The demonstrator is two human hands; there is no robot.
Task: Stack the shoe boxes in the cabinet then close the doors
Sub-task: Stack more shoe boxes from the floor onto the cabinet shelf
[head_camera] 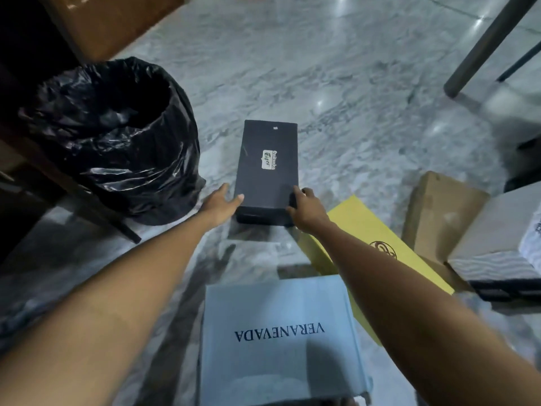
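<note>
A black shoe box with a small label on its lid lies on the marble floor in the middle. My right hand grips its near right corner, fingers over the edge. Fingers spread, my left hand touches the box's near left corner. Closer to me lie a pale blue shoe box with printed lettering and a yellow box to its right. A brown cardboard box and a grey box sit at the right. The cabinet doors are not clearly in view.
A bin lined with a black plastic bag stands just left of the black box. Dark wooden furniture fills the left edge, a brown panel the top left. Chair or table legs slant at the top right.
</note>
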